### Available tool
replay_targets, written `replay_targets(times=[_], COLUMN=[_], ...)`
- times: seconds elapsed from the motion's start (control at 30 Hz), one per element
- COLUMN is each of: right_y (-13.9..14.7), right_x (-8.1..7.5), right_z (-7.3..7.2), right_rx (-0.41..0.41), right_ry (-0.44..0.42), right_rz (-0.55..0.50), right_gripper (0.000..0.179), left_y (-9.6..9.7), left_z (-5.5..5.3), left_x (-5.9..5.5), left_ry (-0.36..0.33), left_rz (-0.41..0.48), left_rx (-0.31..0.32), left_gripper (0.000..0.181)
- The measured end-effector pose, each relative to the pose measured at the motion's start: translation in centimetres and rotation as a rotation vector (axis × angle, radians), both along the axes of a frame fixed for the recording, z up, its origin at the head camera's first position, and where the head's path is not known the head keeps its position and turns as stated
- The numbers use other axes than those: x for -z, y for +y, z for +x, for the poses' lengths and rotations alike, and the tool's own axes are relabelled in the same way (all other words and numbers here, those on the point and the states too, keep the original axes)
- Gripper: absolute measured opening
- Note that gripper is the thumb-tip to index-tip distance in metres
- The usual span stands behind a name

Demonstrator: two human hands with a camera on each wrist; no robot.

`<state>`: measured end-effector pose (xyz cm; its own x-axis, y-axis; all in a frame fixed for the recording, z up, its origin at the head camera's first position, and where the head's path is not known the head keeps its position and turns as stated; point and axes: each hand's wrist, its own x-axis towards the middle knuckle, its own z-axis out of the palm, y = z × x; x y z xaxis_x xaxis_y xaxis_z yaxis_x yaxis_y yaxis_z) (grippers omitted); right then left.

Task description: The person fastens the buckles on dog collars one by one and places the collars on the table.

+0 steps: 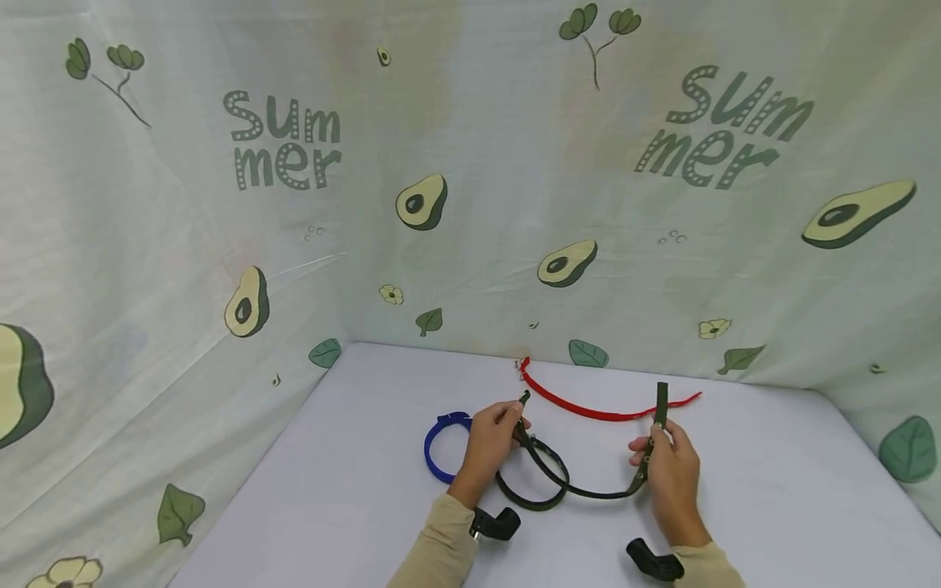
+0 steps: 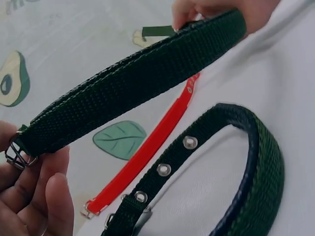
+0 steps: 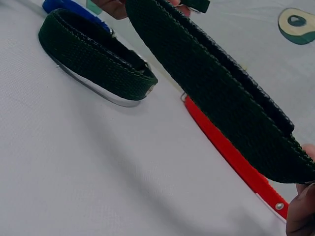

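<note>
A dark green collar (image 1: 597, 495) hangs in a slack curve between both hands, above the table. My left hand (image 1: 485, 445) pinches its buckle end; the metal buckle (image 2: 19, 158) shows at the fingers in the left wrist view. My right hand (image 1: 676, 474) grips the other end, thumb against the strap, with the tip sticking up past the fingers. Below the left hand, a second dark green collar (image 3: 93, 61) lies fastened in a loop, its metal eyelets (image 2: 164, 169) facing the left wrist camera.
A blue collar (image 1: 432, 461) lies looped to the left, partly behind the left hand. Farther back, a red collar (image 1: 581, 411) lies unfastened in a long curve. The white table (image 1: 353, 490) ends at a printed cloth (image 1: 478, 286) at the back and left.
</note>
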<state>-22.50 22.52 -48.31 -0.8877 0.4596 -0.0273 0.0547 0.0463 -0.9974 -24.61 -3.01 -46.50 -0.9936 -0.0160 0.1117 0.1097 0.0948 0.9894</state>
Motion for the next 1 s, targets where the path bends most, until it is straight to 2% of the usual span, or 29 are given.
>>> replay_targets(times=[0.1, 0.27, 0.47, 0.73, 0.83, 1.0], right_y=[-0.07, -0.12, -0.14, -0.30, -0.38, -0.52], right_x=[0.07, 0.17, 0.20, 0.21, 0.18, 0.08], right_z=[0.05, 0.17, 0.24, 0.02, 0.03, 0.12], right_rx=[0.018, 0.045, 0.022, -0.003, -0.018, -0.034], right_ry=[0.005, 0.002, -0.007, 0.014, 0.019, 0.020], right_rz=[0.004, 0.028, 0.066, 0.085, 0.091, 0.098], right_gripper=[0.037, 0.034, 0.035, 0.031, 0.031, 0.032], left_y=[0.05, 0.17, 0.18, 0.20, 0.24, 0.24], left_z=[0.00, -0.04, -0.12, -0.23, -0.18, -0.25], left_x=[-0.07, -0.12, -0.22, -0.17, -0.16, -0.12], left_ry=[-0.035, -0.097, -0.153, -0.144, -0.122, -0.127], left_rz=[0.055, 0.090, 0.140, 0.200, 0.212, 0.219], left_rx=[-0.019, -0.039, -0.041, -0.062, -0.066, -0.071], left_gripper=[0.033, 0.041, 0.043, 0.035, 0.034, 0.033])
